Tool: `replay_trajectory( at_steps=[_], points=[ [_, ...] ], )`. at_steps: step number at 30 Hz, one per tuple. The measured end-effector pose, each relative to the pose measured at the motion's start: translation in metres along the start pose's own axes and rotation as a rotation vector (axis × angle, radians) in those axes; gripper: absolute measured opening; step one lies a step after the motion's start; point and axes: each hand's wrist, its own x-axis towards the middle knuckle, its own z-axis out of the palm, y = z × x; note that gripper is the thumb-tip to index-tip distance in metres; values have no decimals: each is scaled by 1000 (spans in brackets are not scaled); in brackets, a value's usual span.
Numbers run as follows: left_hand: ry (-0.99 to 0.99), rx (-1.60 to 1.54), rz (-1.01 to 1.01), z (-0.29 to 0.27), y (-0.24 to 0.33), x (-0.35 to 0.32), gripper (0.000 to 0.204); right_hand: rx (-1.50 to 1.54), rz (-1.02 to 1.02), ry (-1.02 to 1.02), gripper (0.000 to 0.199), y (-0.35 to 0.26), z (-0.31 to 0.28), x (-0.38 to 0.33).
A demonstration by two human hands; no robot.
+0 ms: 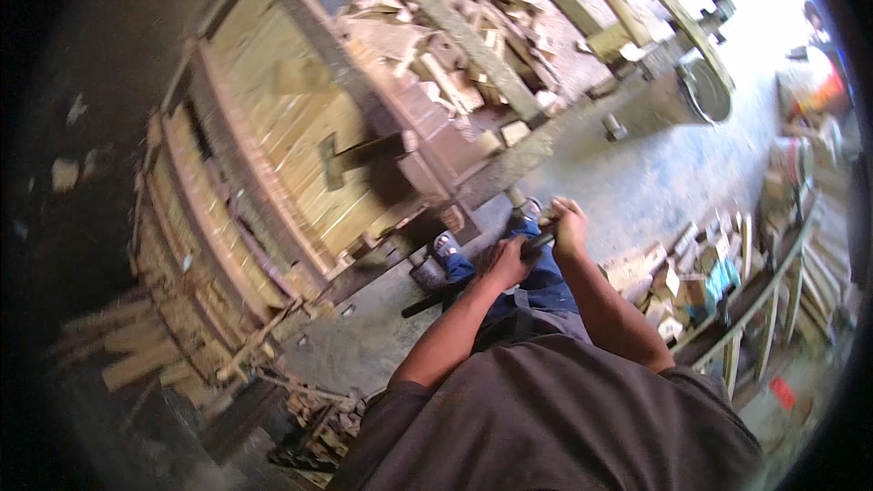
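Note:
My left hand [509, 264] is closed round a long, dark bar [427, 303] held low in front of my body. One end sticks out past my left forearm, and the other shows between my hands. My right hand [570, 229] is up by that other end, its fingers curled. A small pale piece shows at its fingertips, too blurred to name. Just beyond my hands is the corner of a wooden frame [423, 173] with plank panels. A T-shaped dark piece [335, 162] lies on its boards.
Wood offcuts [446, 64] are heaped among the frame's far rails. A metal bucket [702, 95] lies at the far right. More scraps [668, 282] and a slatted wooden rack [773, 295] are on my right. Loose planks [150, 355] lie at the left. My sandalled foot [446, 244] is beside the frame.

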Motion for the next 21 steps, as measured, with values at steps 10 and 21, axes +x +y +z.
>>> replay_trajectory(
  at_steps=[10,21],
  points=[
    [-46,-59,-51,3,-71,-58,42,102,387,-21,9,-14,19,-17],
    [75,-271,160,31,-92,-85,38,-93,157,-149,13,-52,80,-95]
  ],
)
